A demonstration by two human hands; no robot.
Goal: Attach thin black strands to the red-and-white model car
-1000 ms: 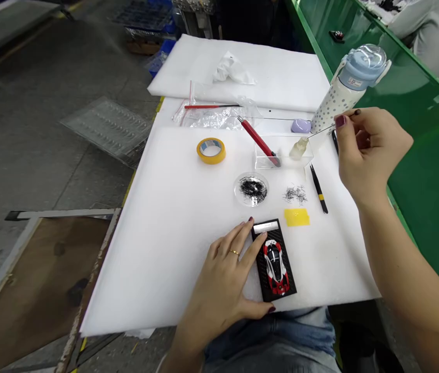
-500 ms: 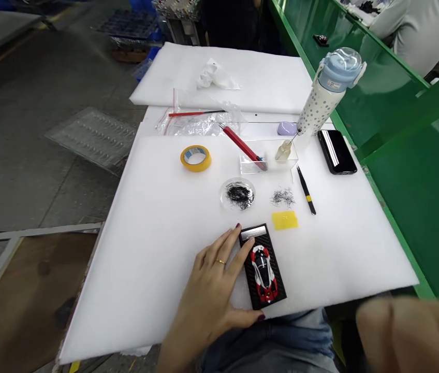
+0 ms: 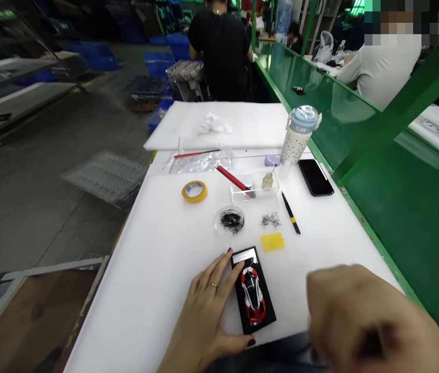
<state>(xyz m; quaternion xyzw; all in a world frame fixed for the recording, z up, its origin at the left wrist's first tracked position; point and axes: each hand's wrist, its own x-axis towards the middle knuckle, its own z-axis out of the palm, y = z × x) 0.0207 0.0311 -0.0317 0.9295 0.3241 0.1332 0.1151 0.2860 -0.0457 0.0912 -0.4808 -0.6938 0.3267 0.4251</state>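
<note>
model car (image 3: 252, 296) on its black base (image 3: 253, 290), lying on the white foam surface (image 3: 157, 259), near the front edge. long axis of the base running away from the body and tilted a little to the left, name plate at the far end. left hand (image 3: 207, 311) flat on the foam, touching the left long side of the base; fingers spread apart, not clamped on anything, index tip up by the far left corner, thumb curled toward the near left corner. right hand (image 3: 359, 321) to the right of the base and raised close to the camera, blurred; cannot tell whether its fingers are apart or together, or whether anything sits in them. left hand clearly the nearer of the two, already in contact.

beyond the base, well apart from it: round dish of black fibres (image 3: 230, 220), a loose tuft of fibres (image 3: 270, 221) to the right of the dish, a yellow pad (image 3: 273, 242) just past the far right corner of the base, black tweezers (image 3: 290, 212) further right. tape roll (image 3: 194, 191), clear tray (image 3: 254, 187) with a red-handled tool (image 3: 235, 181), water bottle (image 3: 299, 134) and phone (image 3: 315, 177) further back still.

bare foam on the right of the base as far as the green rail (image 3: 363, 228); bare foam on the left too, past the left hand. front edge of the foam close behind the base's near end, so little room toward the body.
</note>
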